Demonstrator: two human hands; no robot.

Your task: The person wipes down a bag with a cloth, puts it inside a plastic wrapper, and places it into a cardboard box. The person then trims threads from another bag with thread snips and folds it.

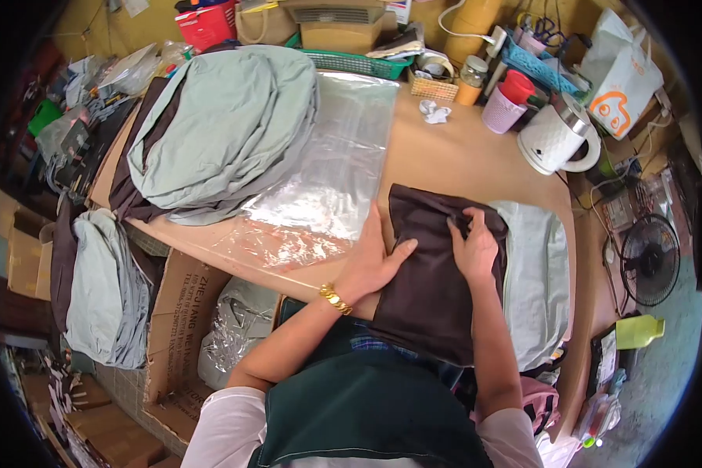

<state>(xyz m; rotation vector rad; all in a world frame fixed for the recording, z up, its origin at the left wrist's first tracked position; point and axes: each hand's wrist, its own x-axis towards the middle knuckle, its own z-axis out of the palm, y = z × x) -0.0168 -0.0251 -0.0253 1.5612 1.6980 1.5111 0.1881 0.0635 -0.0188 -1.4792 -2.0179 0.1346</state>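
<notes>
A folded dark brown cloth (429, 273) lies at the table's front edge, partly overhanging it. My left hand (373, 261) is open along its left side, the thumb resting on the fabric and the fingers stretched flat by the edge. Near the top right corner, my right hand (476, 248) has its fingers bent and pinched at a fold of the same cloth. Just right of it lies a folded pale grey-green cloth (534, 285), partly covered by the brown one. Left of my left hand are clear plastic bags (343, 156) in a flat stack.
A large pile of pale cloth (226, 125) covers the table's left part. A white kettle (550, 140), a pink cup (503, 109) and crumpled paper (434, 113) stand at the back right. An open cardboard box (179, 327) is below the front edge; a fan (650, 257) stands right.
</notes>
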